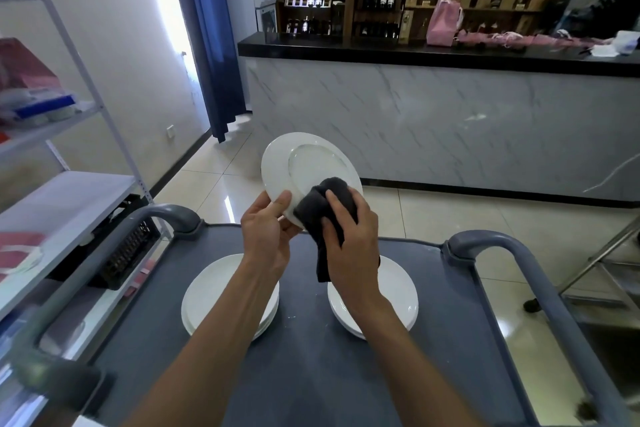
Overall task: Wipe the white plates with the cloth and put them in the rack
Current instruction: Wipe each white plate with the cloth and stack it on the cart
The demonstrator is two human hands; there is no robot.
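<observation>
White china is tilting up in the air here: the left hand point(268, 230) is pinching a plate point(304, 166) by its rim at about seven o'clock, thumb on the near face and the other fingers hidden behind. The right hand point(349, 239) is gripping a dark cloth point(323, 211) and pressing it against the plate's lower edge at about five o'clock, with a tail of cloth hanging down below the palm.

Two stacks of plates are sitting on the grey cart top that is serving as the counter point(304, 357), directly under the forearms: the left stack point(214, 291) at about eight o'clock from the held plate and the right stack point(398, 295) at about five o'clock. No plate rack is clearly showing; a dark crate point(131, 246) is sitting on the lower shelf to the left, and I cannot tell whether that is it.

The main risk, as I judge it, is the one-point hold. Hard rubbing near the rim could be levering the plate out of the left hand's pinch, and a slip would be dropping it straight onto the stacks beneath, chipping several at once. The hanging cloth tail could also be snagging the right stack.
</observation>
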